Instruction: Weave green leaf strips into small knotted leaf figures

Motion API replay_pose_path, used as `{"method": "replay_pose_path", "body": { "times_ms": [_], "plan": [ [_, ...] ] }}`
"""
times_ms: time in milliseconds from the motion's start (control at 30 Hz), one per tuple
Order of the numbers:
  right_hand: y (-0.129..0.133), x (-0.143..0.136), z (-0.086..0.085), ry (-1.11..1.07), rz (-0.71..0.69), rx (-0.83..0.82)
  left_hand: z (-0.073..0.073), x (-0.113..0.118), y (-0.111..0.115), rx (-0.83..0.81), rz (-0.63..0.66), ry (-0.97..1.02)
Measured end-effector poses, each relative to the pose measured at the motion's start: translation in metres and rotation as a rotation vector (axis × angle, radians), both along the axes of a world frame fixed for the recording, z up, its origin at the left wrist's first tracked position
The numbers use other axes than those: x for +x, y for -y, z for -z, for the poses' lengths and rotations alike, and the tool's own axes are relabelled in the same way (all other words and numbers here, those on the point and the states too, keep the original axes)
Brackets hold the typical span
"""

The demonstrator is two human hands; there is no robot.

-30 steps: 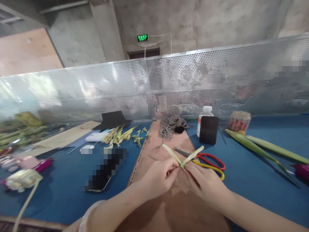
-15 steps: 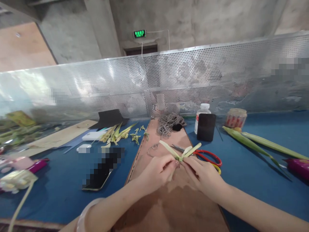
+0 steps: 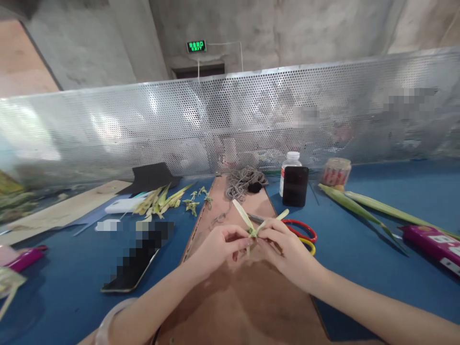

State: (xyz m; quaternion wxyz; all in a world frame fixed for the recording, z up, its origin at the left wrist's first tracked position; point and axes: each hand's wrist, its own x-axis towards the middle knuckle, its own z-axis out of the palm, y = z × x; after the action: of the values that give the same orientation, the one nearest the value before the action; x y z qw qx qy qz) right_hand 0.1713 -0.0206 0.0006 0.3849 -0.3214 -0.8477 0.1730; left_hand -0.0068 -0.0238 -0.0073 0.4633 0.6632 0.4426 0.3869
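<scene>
Pale green leaf strips (image 3: 241, 214), looking like corn husk, meet in a small knot between my fingertips, with ends spreading up to both sides. My left hand (image 3: 219, 249) pinches the knot from the left, thumb and forefinger closed. From the other side my right hand (image 3: 291, 254) grips it, fingers bent over the right-hand strip; part of the knot is hidden. Both hands are above a brown wooden board (image 3: 230, 306). Just beyond my right hand lie scissors (image 3: 304, 230) with red and yellow handles, their blades mostly covered.
Grey yarn (image 3: 244, 182) lies at the board's far end. To the right are a black upright device (image 3: 295, 187), a white-capped bottle (image 3: 293, 157), a jar (image 3: 337, 172), long green leaves (image 3: 359, 211) and a purple packet (image 3: 431, 244). A phone (image 3: 138, 263) and leaf scraps (image 3: 158, 203) lie left.
My view has turned slightly right, so everything sits further left. My right fingers have shifted up over the right-hand strip, and the left-hand strip stands steeper. Both hands keep hold.
</scene>
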Motion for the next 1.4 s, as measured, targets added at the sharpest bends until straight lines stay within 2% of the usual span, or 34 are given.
{"method": "replay_pose_path", "body": {
  "times_ms": [67,233,333,467,700,867,1033,1233,1400],
  "plan": [
    [-0.001,0.0,0.0,-0.021,-0.017,-0.107,0.0,0.0,0.001,-0.095,0.004,0.113],
    [-0.002,-0.004,0.006,-0.137,-0.134,-0.498,0.001,0.001,0.003,-0.268,-0.019,0.318],
    [-0.001,-0.006,0.008,-0.229,-0.192,-0.643,0.001,0.001,0.003,-0.284,-0.009,0.355],
    [0.0,-0.006,0.006,-0.288,-0.225,-0.755,0.001,0.002,0.003,-0.258,-0.013,0.373],
    [-0.002,-0.008,0.004,-0.277,-0.342,-0.768,-0.003,0.004,0.003,-0.192,-0.05,0.295],
    [-0.004,-0.007,0.008,-0.291,-0.273,-0.796,-0.003,0.003,0.003,-0.135,-0.08,0.25],
    [-0.006,-0.006,0.01,-0.283,-0.208,-0.816,-0.001,0.001,0.001,-0.163,-0.069,0.259],
    [-0.006,-0.007,0.012,-0.316,-0.214,-0.774,0.002,0.0,-0.003,-0.174,-0.018,0.297],
    [-0.006,-0.009,0.015,-0.352,-0.199,-0.745,0.005,0.0,-0.002,-0.134,0.022,0.226]
  ]
}}
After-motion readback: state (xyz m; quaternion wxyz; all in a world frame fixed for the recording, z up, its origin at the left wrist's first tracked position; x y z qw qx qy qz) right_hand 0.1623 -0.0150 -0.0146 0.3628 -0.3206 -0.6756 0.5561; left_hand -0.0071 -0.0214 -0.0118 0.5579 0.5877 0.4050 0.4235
